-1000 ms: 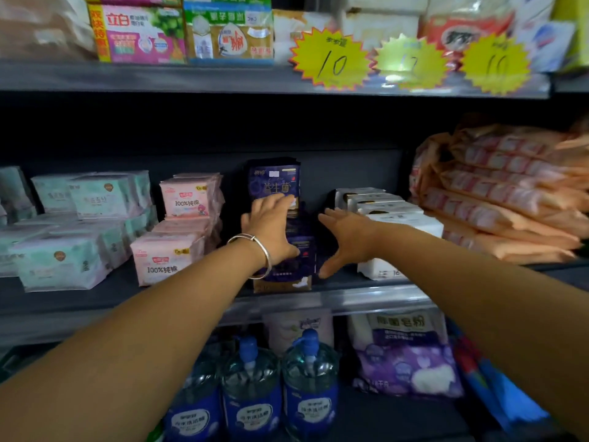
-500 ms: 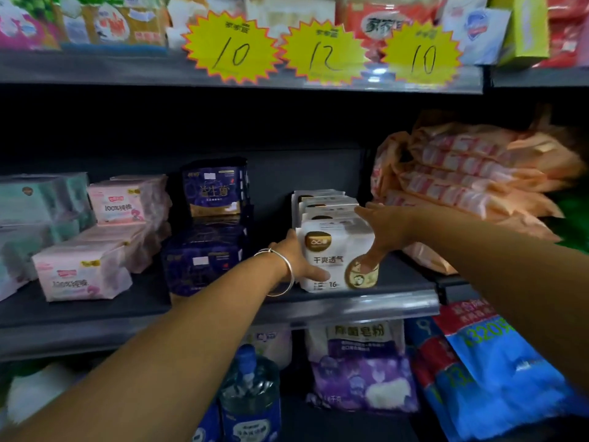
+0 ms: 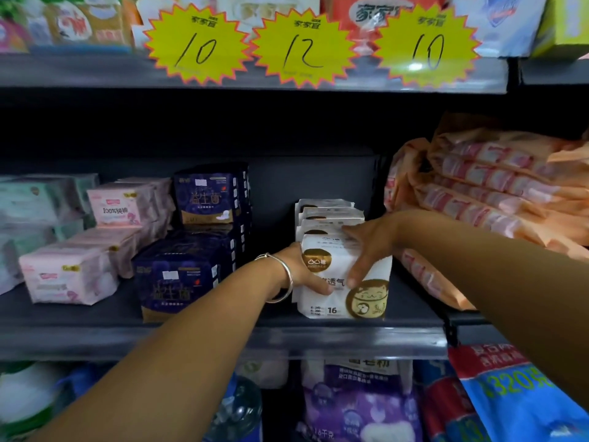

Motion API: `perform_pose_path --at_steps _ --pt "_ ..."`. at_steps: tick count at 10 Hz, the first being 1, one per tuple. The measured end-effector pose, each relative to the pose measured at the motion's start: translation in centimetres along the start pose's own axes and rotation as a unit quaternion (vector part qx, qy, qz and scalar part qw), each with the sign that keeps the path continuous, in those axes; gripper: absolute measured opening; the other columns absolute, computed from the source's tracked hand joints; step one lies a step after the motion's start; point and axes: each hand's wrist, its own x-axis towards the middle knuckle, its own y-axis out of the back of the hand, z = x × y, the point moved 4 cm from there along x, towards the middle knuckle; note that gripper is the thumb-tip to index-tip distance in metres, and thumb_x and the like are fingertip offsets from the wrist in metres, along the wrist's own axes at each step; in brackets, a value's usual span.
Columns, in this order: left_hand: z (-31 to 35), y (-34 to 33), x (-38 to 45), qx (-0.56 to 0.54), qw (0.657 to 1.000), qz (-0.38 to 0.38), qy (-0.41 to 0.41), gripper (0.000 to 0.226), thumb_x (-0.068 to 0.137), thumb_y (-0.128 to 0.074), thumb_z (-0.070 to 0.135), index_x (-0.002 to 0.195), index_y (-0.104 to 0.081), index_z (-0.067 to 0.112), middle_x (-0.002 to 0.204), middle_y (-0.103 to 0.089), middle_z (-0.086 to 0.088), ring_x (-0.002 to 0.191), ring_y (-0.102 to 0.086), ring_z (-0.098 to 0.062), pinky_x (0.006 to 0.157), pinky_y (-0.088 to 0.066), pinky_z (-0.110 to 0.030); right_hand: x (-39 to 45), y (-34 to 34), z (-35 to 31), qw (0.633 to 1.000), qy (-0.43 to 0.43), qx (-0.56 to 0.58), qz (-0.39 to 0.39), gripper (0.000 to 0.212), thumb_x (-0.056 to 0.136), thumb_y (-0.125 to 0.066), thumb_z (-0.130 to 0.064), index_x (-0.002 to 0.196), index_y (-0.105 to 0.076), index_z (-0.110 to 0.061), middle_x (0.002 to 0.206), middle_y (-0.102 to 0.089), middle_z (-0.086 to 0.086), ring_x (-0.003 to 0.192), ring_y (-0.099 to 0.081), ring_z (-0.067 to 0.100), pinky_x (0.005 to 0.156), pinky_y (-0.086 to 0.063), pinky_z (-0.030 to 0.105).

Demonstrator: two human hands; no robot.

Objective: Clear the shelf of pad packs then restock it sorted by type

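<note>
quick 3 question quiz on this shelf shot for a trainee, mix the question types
1. True or false: both hands are on the white pack at the front of its row.
2. Which packs sit directly left of the white row? A) navy packs B) orange packs C) pink packs
3. What number is on the middle yellow price tag?

Key: 1 true, the left hand and right hand clasp it from both sides. 2 A. 3 12.
</note>
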Motion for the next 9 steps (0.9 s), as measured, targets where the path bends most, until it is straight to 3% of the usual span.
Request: perform_pose_path --at_steps 2,5,7,8,9 --pt "0.2 -0.6 0.3 -0.014 1.000 -0.006 0.006 0.048 0.064 -0.080 -0.004 0.105 -0.062 0.016 0.109 -0.068 -0.004 0.102 -0.063 -0.019 0.087 -0.050 -0.030 0.4 -0.2 0.5 1.000 0.021 -0.001 0.024 0.101 0.059 -0.084 -0.049 0.143 -0.032 -0.025 0.145 -0.041 -0.004 0.131 -0.041 0.020 0.111 -0.033 0.036" --pt "-0.2 -0.7 0.6 -0.027 1.000 0.004 0.006 0.056 0.062 -0.082 -0.002 0.111 -0.060 0.013 0.112 -0.067 -0.006 0.108 -0.061 -0.022 0.098 -0.048 -0.038 0.5 -0.2 0.3 0.999 0.013 -0.022 0.045 0.106 0.059 -0.082 -0.053 0.146 -0.028 -0.024 0.146 -0.039 -0.001 0.133 -0.038 0.021 0.111 -0.032 0.036" --pt "-0.8 -0.1 0.3 0.017 0.998 0.044 0.033 0.107 0.042 -0.094 0.026 0.131 -0.036 0.010 0.118 -0.060 -0.003 0.111 -0.057 -0.021 0.100 -0.046 -0.039 -0.1 -1.0 -0.6 0.997 0.031 -0.035 0.066 0.112 0.052 -0.082 -0.059 0.144 -0.028 -0.026 0.142 -0.043 -0.003 0.129 -0.042 0.020 0.108 -0.037 0.039" --pt "0.0 0.0 -1.4 0.045 0.997 0.054 0.042 0.109 0.050 -0.092 0.027 0.136 -0.030 0.007 0.121 -0.059 -0.004 0.114 -0.056 -0.020 0.100 -0.045 -0.033 -0.9 -1.5 -2.0 0.992 0.057 -0.037 0.111 0.108 0.061 -0.074 -0.064 0.147 -0.023 -0.022 0.150 -0.033 0.002 0.138 -0.030 0.023 0.113 -0.029 0.043" --pt "0.8 0.4 -3.4 0.092 0.990 0.100 0.027 0.097 0.075 -0.077 0.014 0.147 -0.011 0.009 0.140 -0.043 -0.010 0.127 -0.043 -0.024 0.095 -0.036 -0.024 -2.0 -1.9 -4.0 0.975 0.098 -0.062 0.192 0.092 0.073 -0.064 -0.063 0.144 -0.030 -0.017 0.148 -0.033 0.005 0.142 -0.021 0.026 0.115 -0.020 0.046"
